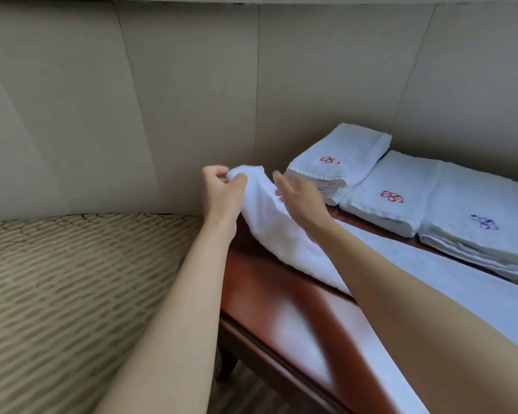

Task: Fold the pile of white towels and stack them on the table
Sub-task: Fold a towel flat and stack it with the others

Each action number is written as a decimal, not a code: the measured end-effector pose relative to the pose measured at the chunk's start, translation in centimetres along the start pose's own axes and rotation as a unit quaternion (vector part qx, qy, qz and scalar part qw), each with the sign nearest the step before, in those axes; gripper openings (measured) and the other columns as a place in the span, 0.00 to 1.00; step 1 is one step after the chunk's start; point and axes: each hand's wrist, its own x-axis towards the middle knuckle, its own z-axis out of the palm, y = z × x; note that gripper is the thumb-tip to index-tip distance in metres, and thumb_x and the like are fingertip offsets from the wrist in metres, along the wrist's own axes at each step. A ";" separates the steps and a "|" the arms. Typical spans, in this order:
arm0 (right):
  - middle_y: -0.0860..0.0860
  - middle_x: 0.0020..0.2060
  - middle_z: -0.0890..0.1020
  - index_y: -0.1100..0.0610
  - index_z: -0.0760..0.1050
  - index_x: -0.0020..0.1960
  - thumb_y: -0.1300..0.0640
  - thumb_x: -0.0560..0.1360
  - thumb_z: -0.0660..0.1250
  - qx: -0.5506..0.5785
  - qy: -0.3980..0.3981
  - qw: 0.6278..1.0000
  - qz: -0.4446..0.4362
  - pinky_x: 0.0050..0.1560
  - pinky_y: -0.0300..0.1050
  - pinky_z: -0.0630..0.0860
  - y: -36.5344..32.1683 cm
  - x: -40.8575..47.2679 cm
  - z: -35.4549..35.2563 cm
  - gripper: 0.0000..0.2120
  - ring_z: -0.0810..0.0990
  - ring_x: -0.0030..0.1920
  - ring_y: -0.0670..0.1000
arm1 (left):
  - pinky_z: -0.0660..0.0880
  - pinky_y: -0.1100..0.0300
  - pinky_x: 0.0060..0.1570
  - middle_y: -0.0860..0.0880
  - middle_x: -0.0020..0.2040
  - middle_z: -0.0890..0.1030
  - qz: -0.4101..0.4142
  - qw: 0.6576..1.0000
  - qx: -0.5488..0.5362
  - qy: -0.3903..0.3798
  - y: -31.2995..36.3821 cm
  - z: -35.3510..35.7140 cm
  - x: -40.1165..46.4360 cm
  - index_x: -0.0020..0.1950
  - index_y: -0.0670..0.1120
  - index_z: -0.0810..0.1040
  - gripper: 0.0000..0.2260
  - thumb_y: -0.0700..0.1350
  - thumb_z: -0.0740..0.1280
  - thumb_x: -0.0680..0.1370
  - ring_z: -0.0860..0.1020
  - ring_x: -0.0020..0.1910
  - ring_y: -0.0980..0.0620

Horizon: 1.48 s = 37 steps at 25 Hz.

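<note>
A long white towel (284, 234) lies stretched along the glossy red-brown table (251, 282), its far end raised. My left hand (222, 189) pinches that raised far end. My right hand (299, 198) hovers beside it with straight fingers, touching or just above the cloth; I cannot tell which. Behind them sit folded towels: a stack with a red emblem (338, 159), a folded one with a red emblem (392, 192), and a stack with a blue emblem (485, 225).
Beige wall panels (162, 100) close off the back. A woven tan cushioned seat (72, 279) lies left of the table. The table's front edge and a leg (226, 363) show at the bottom.
</note>
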 end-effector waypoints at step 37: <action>0.55 0.33 0.72 0.61 0.71 0.37 0.61 0.71 0.63 -0.015 0.367 0.872 0.324 0.33 0.43 0.64 17.4 -29.2 -38.7 0.06 0.72 0.36 0.55 | 0.64 0.47 0.67 0.43 0.74 0.62 0.147 0.807 0.443 -0.362 -3.4 18.9 -22.2 0.77 0.54 0.52 0.31 0.54 0.62 0.77 0.63 0.71 0.41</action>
